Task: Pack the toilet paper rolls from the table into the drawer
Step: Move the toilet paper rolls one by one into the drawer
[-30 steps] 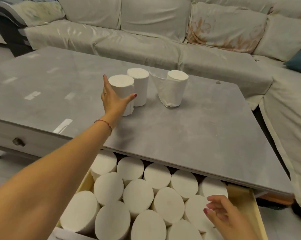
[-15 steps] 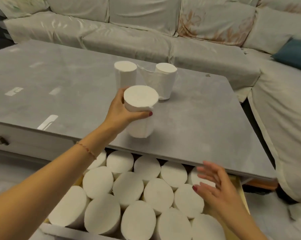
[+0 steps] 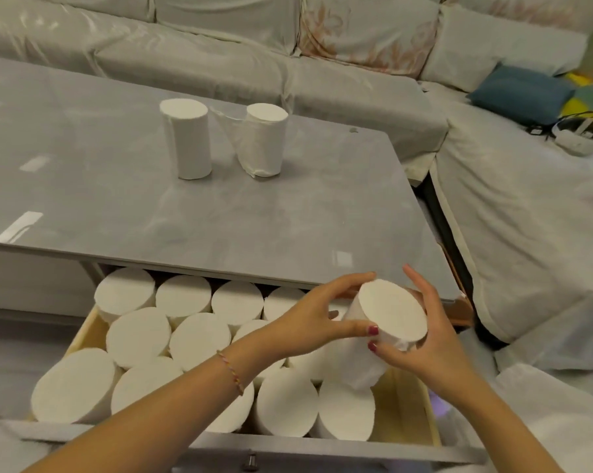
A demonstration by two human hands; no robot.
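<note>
A white toilet paper roll (image 3: 389,314) hangs tilted above the right side of the open drawer (image 3: 86,327), gripped from both sides. My left hand (image 3: 313,317) holds its left flank and my right hand (image 3: 424,339) cups its right and lower side. The drawer is packed with several upright white rolls (image 3: 138,331). Two rolls still stand on the grey table (image 3: 254,227): a bare one (image 3: 187,141) and, to its right, one in loose plastic wrap (image 3: 264,139).
A pale covered sofa (image 3: 339,87) wraps around the far and right sides of the table. A blue cushion (image 3: 522,93) and a white headset (image 3: 578,131) lie on it at the right. The drawer front with a knob (image 3: 250,460) is near me.
My left hand lifted a roll off the table and carried it toward me over the drawer. My right hand rose from the drawer and took hold of the same roll.
</note>
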